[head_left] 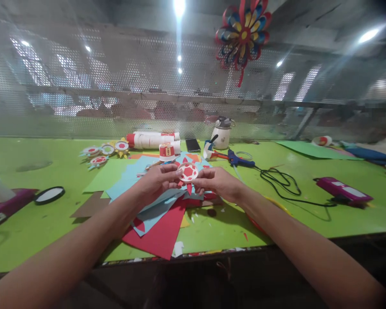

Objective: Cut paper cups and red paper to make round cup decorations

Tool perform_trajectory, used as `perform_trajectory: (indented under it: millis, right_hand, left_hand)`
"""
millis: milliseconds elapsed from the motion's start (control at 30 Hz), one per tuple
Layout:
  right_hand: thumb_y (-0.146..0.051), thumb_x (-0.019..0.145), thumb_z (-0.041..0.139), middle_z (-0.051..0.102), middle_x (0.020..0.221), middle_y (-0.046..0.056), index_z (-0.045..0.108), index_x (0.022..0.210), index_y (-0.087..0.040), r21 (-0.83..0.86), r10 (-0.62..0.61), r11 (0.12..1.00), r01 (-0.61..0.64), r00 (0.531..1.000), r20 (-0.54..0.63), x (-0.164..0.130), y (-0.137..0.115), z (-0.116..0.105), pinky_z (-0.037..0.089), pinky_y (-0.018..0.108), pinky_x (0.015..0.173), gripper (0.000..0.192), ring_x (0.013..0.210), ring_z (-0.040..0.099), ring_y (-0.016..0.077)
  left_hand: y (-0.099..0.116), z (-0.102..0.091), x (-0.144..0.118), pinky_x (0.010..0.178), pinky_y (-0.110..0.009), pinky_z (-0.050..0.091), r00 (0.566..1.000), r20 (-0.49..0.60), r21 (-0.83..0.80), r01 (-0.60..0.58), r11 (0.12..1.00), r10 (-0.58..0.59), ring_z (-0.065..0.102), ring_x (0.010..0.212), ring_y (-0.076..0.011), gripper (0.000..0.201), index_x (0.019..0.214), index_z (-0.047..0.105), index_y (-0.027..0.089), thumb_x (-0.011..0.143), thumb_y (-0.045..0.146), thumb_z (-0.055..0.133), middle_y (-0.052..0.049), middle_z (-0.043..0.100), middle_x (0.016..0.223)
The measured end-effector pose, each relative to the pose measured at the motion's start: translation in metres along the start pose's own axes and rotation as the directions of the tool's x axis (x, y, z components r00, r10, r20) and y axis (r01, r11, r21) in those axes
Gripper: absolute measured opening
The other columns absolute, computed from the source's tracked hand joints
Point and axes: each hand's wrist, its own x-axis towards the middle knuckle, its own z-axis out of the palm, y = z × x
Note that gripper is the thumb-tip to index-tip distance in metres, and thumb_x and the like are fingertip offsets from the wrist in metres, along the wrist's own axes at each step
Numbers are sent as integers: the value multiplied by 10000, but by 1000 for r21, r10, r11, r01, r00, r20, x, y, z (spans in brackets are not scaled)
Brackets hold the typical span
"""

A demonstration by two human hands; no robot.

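Observation:
Between both hands is a small round paper craft (pixel 189 171), white-rimmed with red patches inside and red and blue points around its edge. My left hand (pixel 162 179) pinches its left side, and my right hand (pixel 212 182) grips its lower right side. It is held above a pile of coloured paper, with light blue sheets (pixel 161 210) over a red sheet (pixel 157 240). Just behind it lie white and red paper cups (pixel 167 152). Several similar round pieces (pixel 98 161) with pointed edges rest at the left back.
A blue glue gun (pixel 239 159) lies right of the pile, its black cord running to a purple power strip (pixel 344 190). A phone (pixel 193 145) and a white bottle (pixel 221 133) are at the back. A black-rimmed disc (pixel 49 195) lies left. A paper flower (pixel 244 34) hangs above.

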Motion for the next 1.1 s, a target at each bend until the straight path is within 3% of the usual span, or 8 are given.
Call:
perform_trajectory:
  millis: [367, 567, 700, 867, 1100]
  right_hand:
    - [-325, 759, 715, 624, 605, 5, 676, 700, -140, 9, -205, 979, 205, 979, 8, 2, 10, 2, 460, 270, 601, 198, 569, 557, 106]
    - [-409, 771, 686, 627, 802, 47, 662, 876, -145, 150, -133, 981, 121, 989, 70, 4, 7, -3, 513, 309, 662, 285, 729, 610, 158]
    - [-464, 792, 643, 613, 750, 26, 615, 986, -166, 180, -87, 980, 88, 996, -13, 9, 11, -4, 521, 295, 647, 356, 706, 612, 150]
    - [-407, 761, 695, 614, 786, 16, 584, 1085, -183, 140, -77, 986, 92, 991, -109, 10, 13, 5, 514, 278, 621, 410, 708, 600, 140]
    - [-411, 718, 722, 635, 709, 2, 691, 791, -146, 120, -33, 991, 50, 989, -145, 8, 11, 3, 439, 226, 568, 276, 577, 536, 77]
  left_hand:
    - [0, -2, 2, 747, -293, 483, 996, 76, -81, 46, 996, -40, 617, 795, -153, 259, 954, 678, 87, 734, 222, 707, -118, 666, 922]
    - [4, -3, 1, 700, -293, 474, 999, 2, 3, -39, 999, 39, 606, 713, -136, 237, 889, 687, 95, 700, 231, 731, -96, 668, 880]
    - [6, -5, 1, 690, -292, 461, 990, -81, 86, -108, 990, 115, 593, 706, -138, 216, 833, 682, 105, 683, 249, 739, -82, 665, 833]
    - [0, -4, 2, 660, -281, 445, 992, -56, 171, -102, 980, 113, 583, 692, -136, 230, 848, 670, 113, 707, 289, 715, -72, 655, 812]
    - [-11, -5, 4, 688, -279, 446, 998, 44, 177, -59, 982, 52, 579, 763, -147, 233, 892, 675, 139, 738, 313, 687, -69, 646, 865]
